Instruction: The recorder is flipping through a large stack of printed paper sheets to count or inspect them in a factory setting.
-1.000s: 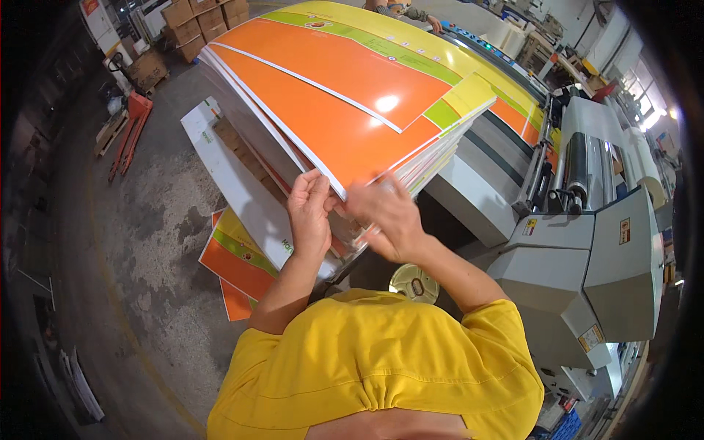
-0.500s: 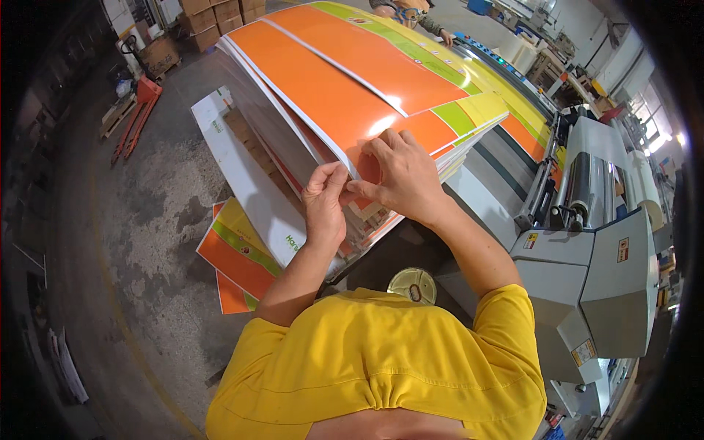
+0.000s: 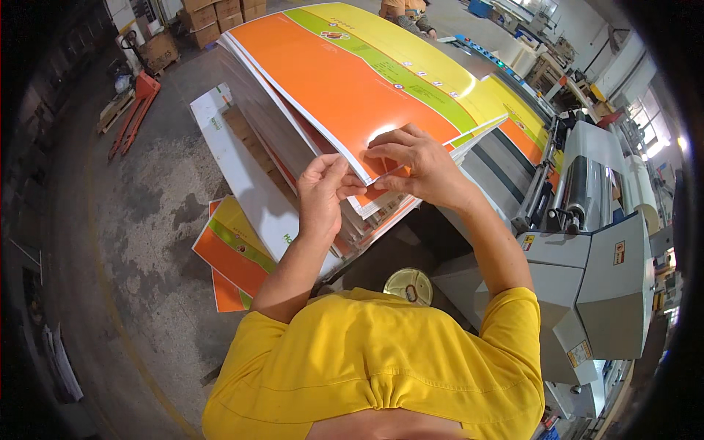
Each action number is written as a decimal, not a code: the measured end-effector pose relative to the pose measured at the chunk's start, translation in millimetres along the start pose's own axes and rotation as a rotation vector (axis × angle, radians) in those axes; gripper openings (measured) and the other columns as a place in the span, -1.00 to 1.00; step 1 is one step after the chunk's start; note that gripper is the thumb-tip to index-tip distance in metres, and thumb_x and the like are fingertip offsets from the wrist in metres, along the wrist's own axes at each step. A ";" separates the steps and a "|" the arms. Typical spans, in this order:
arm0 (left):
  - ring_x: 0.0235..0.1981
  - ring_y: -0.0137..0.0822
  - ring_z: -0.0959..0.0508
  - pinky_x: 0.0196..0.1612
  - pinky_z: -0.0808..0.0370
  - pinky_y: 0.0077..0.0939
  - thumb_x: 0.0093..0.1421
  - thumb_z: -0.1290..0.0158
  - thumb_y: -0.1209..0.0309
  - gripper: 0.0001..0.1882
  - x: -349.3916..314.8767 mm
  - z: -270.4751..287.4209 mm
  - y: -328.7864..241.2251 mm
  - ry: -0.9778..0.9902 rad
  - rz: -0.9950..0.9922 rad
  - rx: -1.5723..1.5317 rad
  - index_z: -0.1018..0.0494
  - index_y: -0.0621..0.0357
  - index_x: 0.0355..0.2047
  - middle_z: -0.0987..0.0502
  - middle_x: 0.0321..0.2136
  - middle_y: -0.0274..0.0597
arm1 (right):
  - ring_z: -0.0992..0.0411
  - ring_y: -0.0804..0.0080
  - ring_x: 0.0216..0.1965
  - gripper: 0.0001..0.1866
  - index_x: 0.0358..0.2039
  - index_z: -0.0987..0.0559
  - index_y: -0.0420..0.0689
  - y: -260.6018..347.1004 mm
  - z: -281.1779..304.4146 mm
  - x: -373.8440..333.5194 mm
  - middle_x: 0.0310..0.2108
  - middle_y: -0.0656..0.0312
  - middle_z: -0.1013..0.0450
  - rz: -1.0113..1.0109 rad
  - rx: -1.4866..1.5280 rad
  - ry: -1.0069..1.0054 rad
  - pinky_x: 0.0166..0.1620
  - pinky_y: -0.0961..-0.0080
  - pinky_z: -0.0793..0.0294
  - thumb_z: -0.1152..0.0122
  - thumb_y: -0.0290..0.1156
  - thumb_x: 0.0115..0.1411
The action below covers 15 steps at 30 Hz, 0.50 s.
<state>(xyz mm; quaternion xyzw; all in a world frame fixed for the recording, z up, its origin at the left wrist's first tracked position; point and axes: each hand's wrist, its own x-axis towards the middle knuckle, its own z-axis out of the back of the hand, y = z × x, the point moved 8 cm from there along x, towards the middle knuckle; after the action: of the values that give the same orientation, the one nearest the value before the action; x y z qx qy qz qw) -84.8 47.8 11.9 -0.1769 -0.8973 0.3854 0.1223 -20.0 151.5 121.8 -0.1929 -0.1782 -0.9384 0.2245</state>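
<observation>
A tall stack of glossy printed sheets lies in front of me, its top printed sheet [image 3: 323, 81] orange, green and yellow. At the sheet's near corner, my left hand [image 3: 323, 194] is closed, thumb and fingers pinching the white edge. My right hand [image 3: 425, 169] meets it from the other side, its fingers curled over the orange surface and its thumb at the corner. Below that corner, the edges of lower sheets show, slightly uneven. What the left fingertips touch underneath is hidden.
To the right stands a grey roller machine [image 3: 550, 264] with a clear film roll [image 3: 645, 187]. A white board [image 3: 242, 169] and loose printed sheets [image 3: 231, 253] lie at left. Beyond are a red pallet jack [image 3: 139, 106], cartons [image 3: 202, 22] and another person [image 3: 407, 11]. A round tin [image 3: 409, 284] sits below.
The top sheet now lies over the stack in full print, where a shifted sheet edge crossed the orange before. Both hands have moved slightly and now meet at its corner.
</observation>
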 end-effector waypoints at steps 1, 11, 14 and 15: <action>-0.57 -0.44 -0.53 -0.51 -0.56 -0.59 0.21 0.01 0.43 -0.87 1.3 1.7 1.4 0.000 0.000 0.002 -0.42 0.27 -0.34 -0.48 -0.51 -0.24 | -0.36 0.25 -0.14 -0.53 -0.18 -0.56 -0.12 -5.3 -2.4 0.7 -0.15 0.21 -0.44 -0.029 0.056 0.057 -0.07 0.37 -0.37 -0.39 -0.30 -0.18; -0.58 -0.49 -0.52 -0.53 -0.54 -0.62 0.20 0.00 0.42 -0.88 3.2 2.2 0.9 -0.022 -0.054 0.030 -0.43 0.23 -0.34 -0.47 -0.52 -0.30 | -0.37 0.28 -0.15 -0.54 -0.23 -0.59 -0.09 -9.1 -2.6 6.6 -0.21 0.21 -0.44 0.036 0.029 -0.008 -0.08 0.39 -0.38 -0.40 -0.15 -0.16; -0.59 -0.49 -0.51 -0.54 -0.53 -0.62 0.20 -0.01 0.42 -0.88 2.8 4.1 0.2 -0.033 -0.054 0.036 -0.43 0.22 -0.34 -0.47 -0.52 -0.30 | -0.39 0.24 -0.22 -0.59 -0.29 -0.60 -0.12 -7.8 -1.1 10.2 -0.25 0.19 -0.48 0.099 0.044 -0.019 -0.13 0.36 -0.39 -0.33 -0.12 -0.10; -0.59 -0.49 -0.51 -0.55 -0.53 -0.61 0.20 -0.01 0.42 -0.88 2.5 5.3 0.2 -0.040 -0.054 0.042 -0.43 0.22 -0.34 -0.47 -0.52 -0.31 | -0.39 0.24 -0.22 -0.59 -0.29 -0.60 -0.12 -9.1 -0.6 11.4 -0.25 0.19 -0.48 0.102 0.046 -0.018 -0.13 0.36 -0.39 -0.33 -0.12 -0.10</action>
<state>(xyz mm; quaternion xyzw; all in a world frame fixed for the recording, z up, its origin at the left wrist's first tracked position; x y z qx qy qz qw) -88.9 45.5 8.3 -0.1422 -0.8958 0.4040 0.1185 -34.0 154.8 124.1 -0.2052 -0.1916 -0.9197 0.2745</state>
